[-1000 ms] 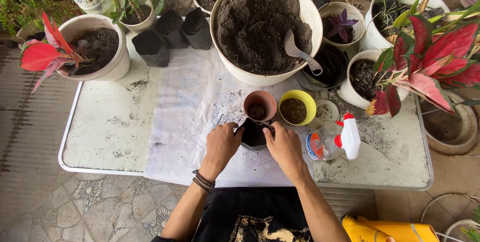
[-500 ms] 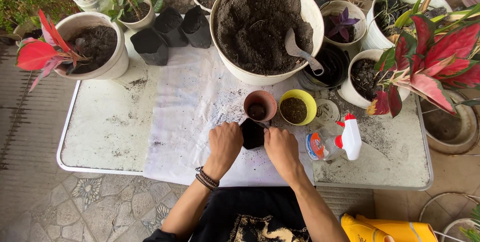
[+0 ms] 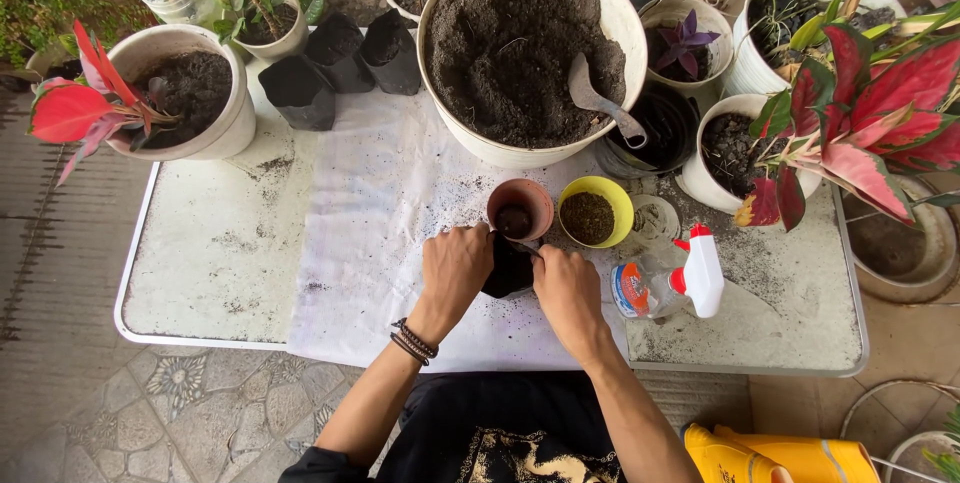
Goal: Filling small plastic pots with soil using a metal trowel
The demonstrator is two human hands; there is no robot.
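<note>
Both hands close on a small black grow bag [image 3: 508,268] lying on the white cloth [image 3: 370,233]: the left hand [image 3: 455,268] grips its near edge, the right hand [image 3: 565,288] pinches the mouth beside the terracotta pot [image 3: 520,208]. It looks like opening the bag; next, spread it upright.

Yellow bowl [image 3: 595,211] — spray bottle [image 3: 668,285] alongside

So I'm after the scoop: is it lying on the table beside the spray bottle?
No, the scoop rests in the soil of the big white tub, away from the spray bottle.
</note>
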